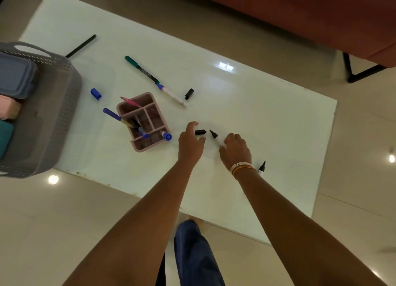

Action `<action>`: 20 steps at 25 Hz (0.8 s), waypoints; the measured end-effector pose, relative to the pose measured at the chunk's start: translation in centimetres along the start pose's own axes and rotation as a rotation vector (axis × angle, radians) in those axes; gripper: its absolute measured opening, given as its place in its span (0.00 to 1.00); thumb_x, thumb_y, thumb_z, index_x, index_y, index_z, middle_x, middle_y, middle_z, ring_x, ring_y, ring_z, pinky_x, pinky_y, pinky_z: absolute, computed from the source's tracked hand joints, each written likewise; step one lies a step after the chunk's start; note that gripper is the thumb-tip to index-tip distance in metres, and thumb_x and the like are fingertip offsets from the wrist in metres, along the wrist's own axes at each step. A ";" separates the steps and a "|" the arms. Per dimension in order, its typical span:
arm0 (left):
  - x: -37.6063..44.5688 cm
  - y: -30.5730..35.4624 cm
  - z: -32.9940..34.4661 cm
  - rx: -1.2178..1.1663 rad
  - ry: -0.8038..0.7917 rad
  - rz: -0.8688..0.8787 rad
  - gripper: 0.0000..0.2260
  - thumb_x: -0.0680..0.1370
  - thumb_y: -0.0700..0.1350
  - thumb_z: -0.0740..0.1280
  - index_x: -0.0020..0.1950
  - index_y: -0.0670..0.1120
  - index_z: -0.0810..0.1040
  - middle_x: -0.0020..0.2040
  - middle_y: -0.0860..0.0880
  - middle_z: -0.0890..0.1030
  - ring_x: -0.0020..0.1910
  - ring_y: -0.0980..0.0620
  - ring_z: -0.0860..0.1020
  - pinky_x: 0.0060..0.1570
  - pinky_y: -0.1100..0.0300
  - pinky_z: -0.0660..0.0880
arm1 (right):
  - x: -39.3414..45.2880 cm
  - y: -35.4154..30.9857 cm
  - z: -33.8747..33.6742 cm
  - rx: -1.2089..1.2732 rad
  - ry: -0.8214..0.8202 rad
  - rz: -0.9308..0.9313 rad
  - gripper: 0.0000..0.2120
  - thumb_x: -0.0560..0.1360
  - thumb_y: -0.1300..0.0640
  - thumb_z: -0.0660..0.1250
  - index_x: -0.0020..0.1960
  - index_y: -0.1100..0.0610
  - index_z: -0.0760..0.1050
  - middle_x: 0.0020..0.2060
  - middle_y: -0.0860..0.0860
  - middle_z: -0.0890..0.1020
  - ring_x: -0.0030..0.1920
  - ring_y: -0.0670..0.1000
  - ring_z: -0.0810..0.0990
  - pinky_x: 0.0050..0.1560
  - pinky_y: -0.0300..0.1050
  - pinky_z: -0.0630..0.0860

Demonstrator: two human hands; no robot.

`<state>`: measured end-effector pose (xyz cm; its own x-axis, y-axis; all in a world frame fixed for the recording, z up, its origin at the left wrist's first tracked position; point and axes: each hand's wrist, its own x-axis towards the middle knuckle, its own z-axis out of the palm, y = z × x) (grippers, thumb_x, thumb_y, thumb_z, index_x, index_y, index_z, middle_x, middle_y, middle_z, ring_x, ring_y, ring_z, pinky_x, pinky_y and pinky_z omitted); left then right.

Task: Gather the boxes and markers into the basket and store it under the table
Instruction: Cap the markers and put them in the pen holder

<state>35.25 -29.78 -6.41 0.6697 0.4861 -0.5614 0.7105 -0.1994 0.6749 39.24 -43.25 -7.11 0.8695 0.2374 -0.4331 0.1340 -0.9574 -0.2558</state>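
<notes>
My right hand point(235, 150) grips an uncapped black-tipped marker point(215, 135) low over the white table point(267, 114). My left hand point(190, 143) is open, its fingers right beside a loose black cap point(200, 132). A pink organiser point(144, 122) holds several markers. A green marker point(141, 69), an uncapped blue marker point(171, 94), a blue cap point(95, 94) and a second black cap point(189, 93) lie farther back. Another uncapped black marker point(261, 168) lies by my right wrist. The grey basket point(55, 105) at the left edge holds coloured boxes point(15, 77).
A red-brown sofa point(300, 13) with a black metal leg stands beyond the table's far right. Glossy beige floor tiles surround the table. My blue trouser leg point(192, 253) shows below the near edge. A black table leg point(81, 45) shows through the top near the basket.
</notes>
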 end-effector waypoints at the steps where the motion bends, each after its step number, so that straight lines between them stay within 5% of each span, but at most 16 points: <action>1: 0.6 0.2 0.5 0.095 0.025 0.054 0.16 0.77 0.41 0.68 0.64 0.48 0.72 0.50 0.47 0.75 0.47 0.52 0.75 0.49 0.62 0.74 | 0.0 0.4 -0.1 0.055 -0.008 -0.011 0.10 0.75 0.57 0.62 0.55 0.60 0.72 0.51 0.56 0.77 0.52 0.57 0.76 0.50 0.51 0.76; 4: 1.0 0.1 1.3 0.285 0.065 0.125 0.07 0.77 0.42 0.69 0.54 0.45 0.76 0.48 0.44 0.74 0.43 0.48 0.77 0.41 0.60 0.73 | -0.4 1.4 -0.5 0.192 -0.010 -0.052 0.07 0.75 0.56 0.62 0.51 0.59 0.70 0.45 0.55 0.78 0.44 0.56 0.77 0.43 0.50 0.76; 9: -1.3 -0.5 -0.2 -0.270 -0.011 0.037 0.05 0.74 0.41 0.72 0.48 0.44 0.78 0.46 0.46 0.80 0.38 0.46 0.83 0.28 0.54 0.81 | -2.2 0.9 -1.4 0.225 0.063 -0.180 0.06 0.78 0.58 0.61 0.53 0.57 0.69 0.45 0.54 0.78 0.40 0.55 0.76 0.40 0.49 0.76; 20: -7.9 -3.3 -7.2 -0.326 -0.152 0.042 0.08 0.75 0.38 0.71 0.53 0.39 0.80 0.46 0.43 0.82 0.40 0.44 0.84 0.35 0.45 0.83 | -11.0 -2.4 -1.0 0.264 0.192 -0.203 0.05 0.78 0.61 0.62 0.53 0.58 0.72 0.44 0.54 0.79 0.40 0.56 0.77 0.39 0.52 0.77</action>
<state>26.06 -26.77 -0.78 0.7388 0.3459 -0.5785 0.5918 0.0777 0.8023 29.84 -43.76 -0.89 0.9143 0.3590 -0.1874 0.2075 -0.8128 -0.5444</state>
